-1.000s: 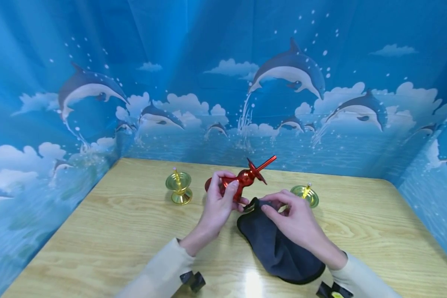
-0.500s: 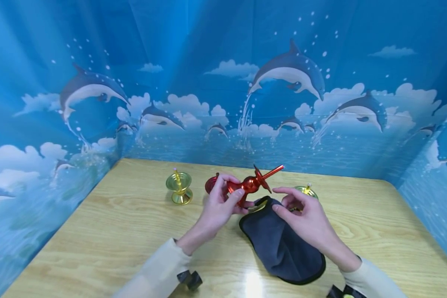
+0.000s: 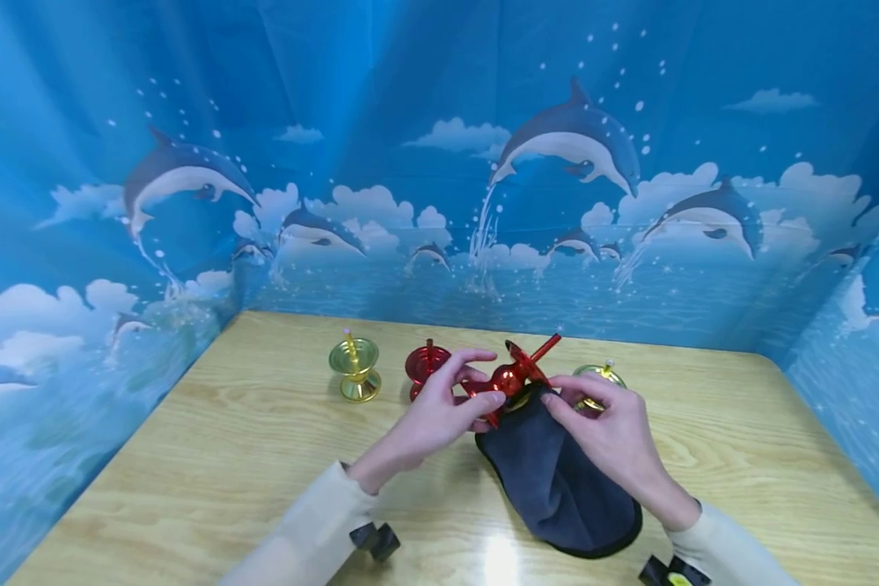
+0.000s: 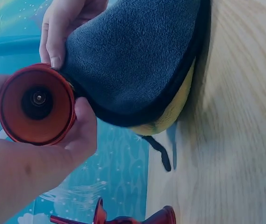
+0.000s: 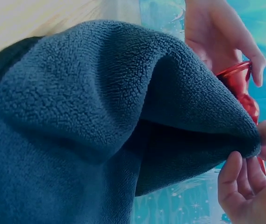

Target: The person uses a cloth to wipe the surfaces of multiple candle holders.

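Observation:
My left hand (image 3: 439, 407) holds a shiny red candle holder (image 3: 509, 378), tilted with its dish and thin stem pointing up to the right. The left wrist view looks into the hollow red base (image 4: 16, 107) between thumb and fingers. A dark blue-grey cloth (image 3: 557, 480) with black edging hangs down to the table. My right hand (image 3: 618, 431) pinches its upper edge against the candle holder, near the dish. The cloth's yellow underside (image 4: 172, 112) shows in the left wrist view.
A second red candle holder (image 3: 425, 364) stands just behind my left hand. One gold candle holder (image 3: 356, 374) stands farther left; another gold one (image 3: 606, 373) is partly hidden behind my right hand. A dolphin-printed curtain (image 3: 410, 163) borders the wooden table (image 3: 227, 456).
My left hand has moved right and slightly down, bringing the candle holder to the cloth. The second red holder shows more. My right hand shifted slightly right and now pinches the cloth at the holder.

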### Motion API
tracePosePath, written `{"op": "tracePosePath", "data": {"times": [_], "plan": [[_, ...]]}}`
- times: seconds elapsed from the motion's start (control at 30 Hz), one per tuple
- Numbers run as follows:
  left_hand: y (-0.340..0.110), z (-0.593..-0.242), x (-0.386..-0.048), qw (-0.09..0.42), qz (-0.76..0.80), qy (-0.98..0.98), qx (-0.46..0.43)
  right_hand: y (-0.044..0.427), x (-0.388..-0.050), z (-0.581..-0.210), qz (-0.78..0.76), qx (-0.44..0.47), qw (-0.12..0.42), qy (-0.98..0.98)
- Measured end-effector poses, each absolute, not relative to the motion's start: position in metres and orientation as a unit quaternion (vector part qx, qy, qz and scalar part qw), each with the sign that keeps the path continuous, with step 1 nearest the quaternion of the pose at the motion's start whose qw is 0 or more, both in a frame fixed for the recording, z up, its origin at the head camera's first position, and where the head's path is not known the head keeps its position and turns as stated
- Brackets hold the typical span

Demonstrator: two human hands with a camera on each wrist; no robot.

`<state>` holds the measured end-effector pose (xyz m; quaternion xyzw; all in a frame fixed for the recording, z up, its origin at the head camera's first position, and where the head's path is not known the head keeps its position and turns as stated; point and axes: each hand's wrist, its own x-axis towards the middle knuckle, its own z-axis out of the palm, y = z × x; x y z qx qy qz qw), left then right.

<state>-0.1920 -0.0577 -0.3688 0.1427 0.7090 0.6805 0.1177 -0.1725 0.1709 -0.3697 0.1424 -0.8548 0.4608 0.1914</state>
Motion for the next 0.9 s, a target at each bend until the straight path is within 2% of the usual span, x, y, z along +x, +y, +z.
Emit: {"op": "tracePosePath", "data": {"times": [0.23,0.37,0.67,0.8,0.9], "plan": [[-0.057,-0.368,-0.193,0.151,0.602,0.773,0.135,0.174,-0.174,-0.373,0.443,0.154,0.195,-0.861],[-0.054,-0.368,-0.192,0.144,0.567,0.797,0.15,0.174,-0.174,-0.374,0.442,0.161,0.199,-0.86],[-0.052,-0.369,-0.191,0.074,0.541,0.822,0.162,0.173,-0.171,-0.371,0.447,0.139,0.182,-0.865],[-0.051,-0.369,-0.191,0.02,0.523,0.835,0.17,0.176,-0.168,-0.367,0.442,0.099,0.161,-0.877],[-0.049,-0.369,-0.191,-0.002,0.524,0.836,0.164,0.181,-0.165,-0.363,0.435,0.059,0.137,-0.888]]}}
